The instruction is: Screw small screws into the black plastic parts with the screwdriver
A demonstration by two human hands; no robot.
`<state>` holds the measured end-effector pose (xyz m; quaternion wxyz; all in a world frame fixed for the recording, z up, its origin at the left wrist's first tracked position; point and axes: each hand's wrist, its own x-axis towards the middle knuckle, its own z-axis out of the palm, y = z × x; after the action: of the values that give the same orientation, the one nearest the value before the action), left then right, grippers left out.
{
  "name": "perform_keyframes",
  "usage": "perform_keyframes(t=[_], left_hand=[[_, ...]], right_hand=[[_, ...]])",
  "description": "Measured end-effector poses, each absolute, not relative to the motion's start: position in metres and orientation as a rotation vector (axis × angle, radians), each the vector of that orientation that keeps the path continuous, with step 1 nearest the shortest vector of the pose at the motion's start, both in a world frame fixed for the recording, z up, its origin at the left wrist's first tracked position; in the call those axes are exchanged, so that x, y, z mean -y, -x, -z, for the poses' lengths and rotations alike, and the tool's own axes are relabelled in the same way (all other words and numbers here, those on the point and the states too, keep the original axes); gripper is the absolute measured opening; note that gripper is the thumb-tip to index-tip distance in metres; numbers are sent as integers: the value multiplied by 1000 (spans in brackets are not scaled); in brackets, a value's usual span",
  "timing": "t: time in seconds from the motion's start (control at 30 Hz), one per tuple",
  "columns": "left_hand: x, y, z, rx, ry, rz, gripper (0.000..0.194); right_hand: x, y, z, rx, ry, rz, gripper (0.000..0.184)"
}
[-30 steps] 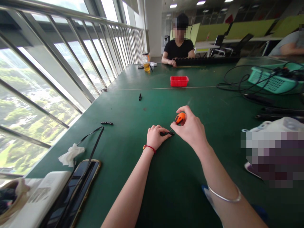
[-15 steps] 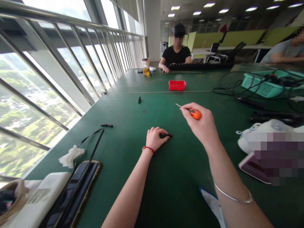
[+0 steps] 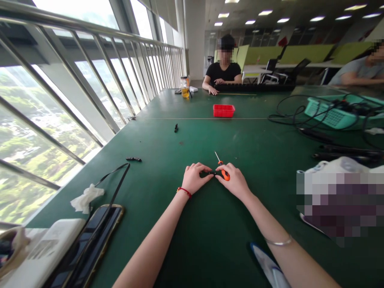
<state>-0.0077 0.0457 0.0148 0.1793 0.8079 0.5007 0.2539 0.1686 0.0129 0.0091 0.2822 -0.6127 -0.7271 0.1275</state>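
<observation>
My left hand (image 3: 195,179) is closed on a small slim black part (image 3: 207,173) just above or on the green table; I cannot tell its exact kind. Close beside it, my right hand (image 3: 234,182) keeps an orange-and-black screwdriver (image 3: 225,175) tucked in its grip, the thin metal shaft pointing away and up to the left. My right thumb and fingertips also meet the right end of the black part. The fingers cover much of both things.
Two small black pieces lie apart, one nearer (image 3: 133,159) and one farther (image 3: 176,128). A red bin (image 3: 223,111) stands ahead. At right are a teal basket (image 3: 327,114) with cables and a white bag (image 3: 339,172). A phone (image 3: 105,224) lies left. A person (image 3: 223,74) sits opposite.
My right hand first lifted the screwdriver off the black part, its shaft swinging away to the left. It has since come back down and taken the part's right end. My left hand stayed nearly still.
</observation>
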Motion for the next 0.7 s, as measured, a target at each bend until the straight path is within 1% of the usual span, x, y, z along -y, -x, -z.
perform_keyframes(t=[0.17, 0.43, 0.7], left_hand=[[-46, 7, -17, -1392, -2297, -687, 16], [-49, 8, -15, -1340, -2233, -730, 14], [-51, 9, -14, -1199, -2214, -800, 13]], right_hand=[[-15, -165, -9, 2018, 1655, -240, 15], [-15, -168, -2, 2027, 1551, -287, 10], [-17, -170, 3, 2032, 1535, -254, 9]])
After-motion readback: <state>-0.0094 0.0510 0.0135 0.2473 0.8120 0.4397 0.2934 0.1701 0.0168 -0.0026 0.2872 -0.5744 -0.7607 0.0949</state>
